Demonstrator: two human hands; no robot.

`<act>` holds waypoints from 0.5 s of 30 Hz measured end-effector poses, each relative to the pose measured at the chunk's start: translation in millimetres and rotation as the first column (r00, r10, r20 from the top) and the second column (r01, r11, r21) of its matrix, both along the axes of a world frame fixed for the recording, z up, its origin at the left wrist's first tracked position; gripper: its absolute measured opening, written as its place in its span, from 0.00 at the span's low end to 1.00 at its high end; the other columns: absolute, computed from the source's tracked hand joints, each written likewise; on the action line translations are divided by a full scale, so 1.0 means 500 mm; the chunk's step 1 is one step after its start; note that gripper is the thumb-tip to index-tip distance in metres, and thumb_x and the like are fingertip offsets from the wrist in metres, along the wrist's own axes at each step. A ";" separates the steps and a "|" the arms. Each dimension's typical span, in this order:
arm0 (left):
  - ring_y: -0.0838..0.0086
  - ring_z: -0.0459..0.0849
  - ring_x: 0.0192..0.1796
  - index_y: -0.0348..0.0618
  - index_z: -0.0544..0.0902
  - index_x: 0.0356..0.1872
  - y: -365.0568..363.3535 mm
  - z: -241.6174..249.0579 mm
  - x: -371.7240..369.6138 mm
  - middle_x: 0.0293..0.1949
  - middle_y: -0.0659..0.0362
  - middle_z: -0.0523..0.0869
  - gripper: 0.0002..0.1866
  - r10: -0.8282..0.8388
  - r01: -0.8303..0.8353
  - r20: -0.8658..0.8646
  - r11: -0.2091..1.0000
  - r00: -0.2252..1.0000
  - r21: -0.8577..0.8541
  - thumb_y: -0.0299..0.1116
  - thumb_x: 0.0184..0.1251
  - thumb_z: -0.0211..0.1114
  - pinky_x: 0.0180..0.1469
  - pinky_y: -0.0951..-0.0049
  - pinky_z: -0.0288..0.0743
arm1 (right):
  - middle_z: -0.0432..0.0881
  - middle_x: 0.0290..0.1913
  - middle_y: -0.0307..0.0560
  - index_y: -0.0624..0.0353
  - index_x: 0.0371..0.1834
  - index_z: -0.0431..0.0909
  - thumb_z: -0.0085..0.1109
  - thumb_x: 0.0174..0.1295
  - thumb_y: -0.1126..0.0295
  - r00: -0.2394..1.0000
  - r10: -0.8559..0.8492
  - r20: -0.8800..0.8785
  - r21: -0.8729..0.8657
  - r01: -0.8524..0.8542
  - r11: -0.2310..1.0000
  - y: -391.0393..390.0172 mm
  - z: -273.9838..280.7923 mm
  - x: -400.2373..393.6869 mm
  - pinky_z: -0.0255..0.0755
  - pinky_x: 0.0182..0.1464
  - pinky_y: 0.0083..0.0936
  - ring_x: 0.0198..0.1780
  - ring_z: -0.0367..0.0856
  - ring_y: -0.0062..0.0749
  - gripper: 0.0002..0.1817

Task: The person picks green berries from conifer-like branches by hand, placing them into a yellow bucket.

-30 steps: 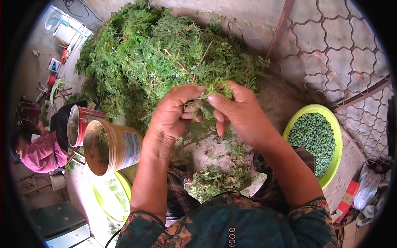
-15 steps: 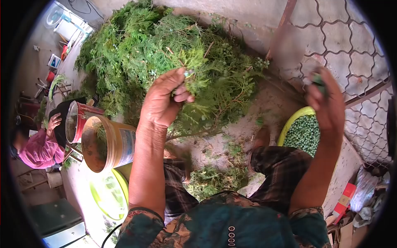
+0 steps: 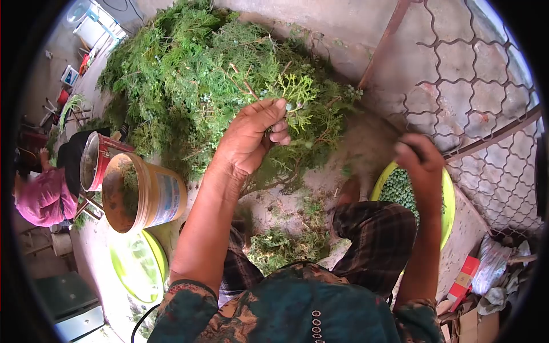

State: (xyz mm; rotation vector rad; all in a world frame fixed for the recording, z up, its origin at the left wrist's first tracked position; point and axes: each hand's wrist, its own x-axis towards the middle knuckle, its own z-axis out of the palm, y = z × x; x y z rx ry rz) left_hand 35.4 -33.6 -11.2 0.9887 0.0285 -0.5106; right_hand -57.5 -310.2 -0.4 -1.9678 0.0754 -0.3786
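Sprig (image 3: 300, 91) of green leaves observed pinched between thumb and fingers of the left hand (image 3: 251, 134), in front of the branch pile (image 3: 183, 86); right hand (image 3: 422, 157) blurred beside the yellow-green basin (image 3: 450, 211) of berries (image 3: 397, 188), whether gripping anything cannot be told.

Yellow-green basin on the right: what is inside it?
Small, round green berry-like pieces show inside the basin. The right hand, forearm and knee cover some; the bottom is hidden beneath them.

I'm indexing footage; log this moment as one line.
left hand: pinching green sprig | right hand: blurred, by berry basin | branch pile: ahead
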 end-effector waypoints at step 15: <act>0.87 0.67 0.24 0.43 0.79 0.29 0.006 -0.024 -0.002 0.22 0.70 0.74 0.10 -0.045 -0.161 0.401 0.870 0.915 0.465 0.36 0.68 0.59 0.29 0.83 0.64 | 0.74 0.27 0.55 0.62 0.31 0.75 0.60 0.52 0.75 0.892 0.328 0.310 -0.326 -0.224 0.918 0.249 -0.024 0.148 0.68 0.31 0.38 0.29 0.73 0.53 0.06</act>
